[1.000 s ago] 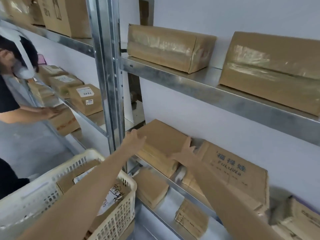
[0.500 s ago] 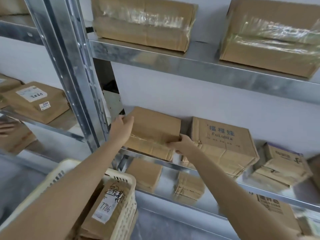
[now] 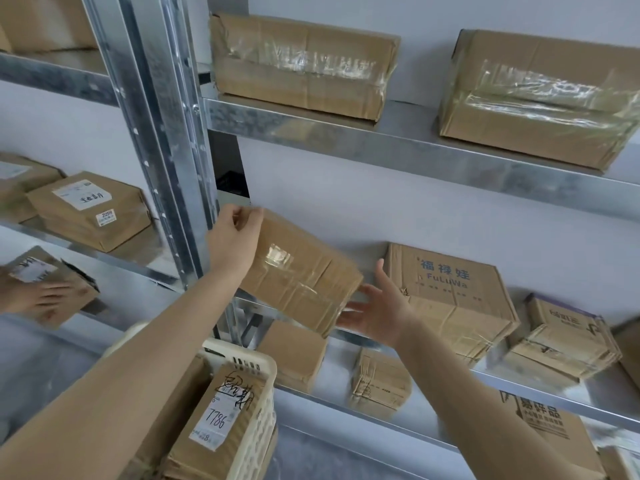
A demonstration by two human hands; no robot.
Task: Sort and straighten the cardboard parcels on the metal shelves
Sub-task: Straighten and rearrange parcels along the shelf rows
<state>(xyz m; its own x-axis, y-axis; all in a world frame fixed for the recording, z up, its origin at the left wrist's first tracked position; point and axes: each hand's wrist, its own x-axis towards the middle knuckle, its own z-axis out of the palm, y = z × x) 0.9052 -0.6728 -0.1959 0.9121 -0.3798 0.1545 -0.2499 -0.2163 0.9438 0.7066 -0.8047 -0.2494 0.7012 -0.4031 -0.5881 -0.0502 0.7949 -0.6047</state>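
A taped cardboard parcel [image 3: 301, 271] is lifted and tilted above the middle metal shelf [image 3: 519, 379], its left end high. My left hand [image 3: 233, 242] grips that upper left end. My right hand [image 3: 379, 306] is spread open at the parcel's lower right corner, fingers straight under it. To the right on the same shelf stands a printed "FuLuWa" box [image 3: 450, 292], then a smaller box [image 3: 564, 334].
Two taped boxes [image 3: 301, 64] [image 3: 536, 95] sit on the upper shelf. A cream basket [image 3: 256, 410] with a labelled parcel [image 3: 214, 417] is below my left arm. Another person's hand [image 3: 41, 294] rests on a parcel at far left. A steel upright [image 3: 162, 133] divides the bays.
The parcel has come up off the middle shelf and tilted. My right hand has let go of its front edge and opened beneath its lower corner.
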